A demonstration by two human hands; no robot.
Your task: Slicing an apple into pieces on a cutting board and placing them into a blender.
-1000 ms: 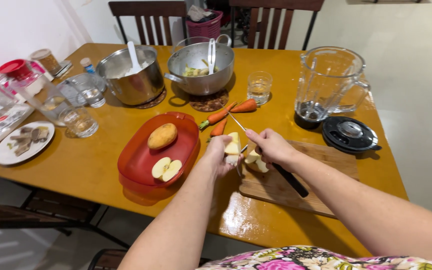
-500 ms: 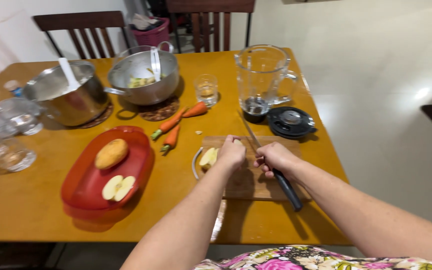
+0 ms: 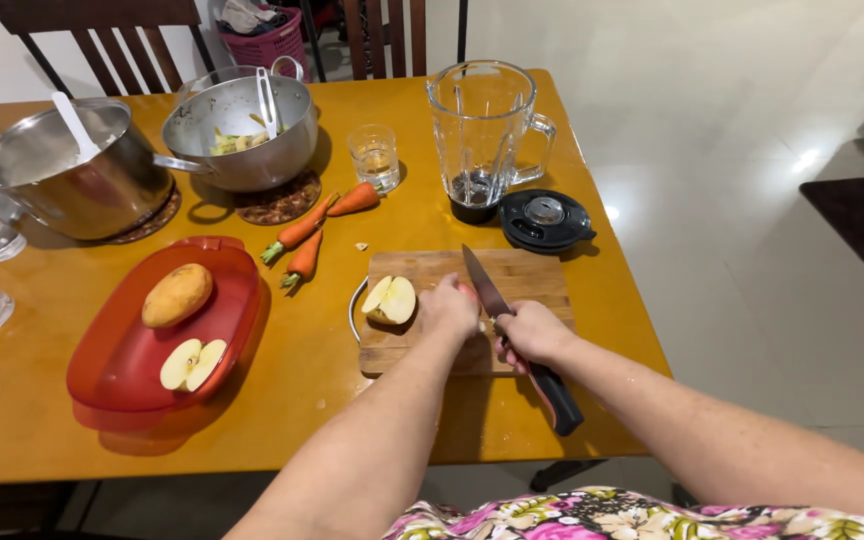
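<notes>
Right hand (image 3: 530, 333) grips knife (image 3: 512, 325), left hand (image 3: 449, 306) pins apple piece (image 3: 467, 292) on cutting board (image 3: 432, 272); keep fingertips curled clear of blade.

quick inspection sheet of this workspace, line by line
surface: wooden table, glossy; wooden cutting board near its front edge
job's things: apple piece under the left hand; kitchen knife, blade over the board; cut apple half on the board's left end
clutter: red tray holding a potato and apple slices; three carrots; two steel pots; blender jar and its black lid; drinking glass
grippers: left hand pressing the piece; right hand gripping the knife handle
cables: nothing seen
surroundings: dark wooden chairs, pink basket, pale tiled floor
</notes>
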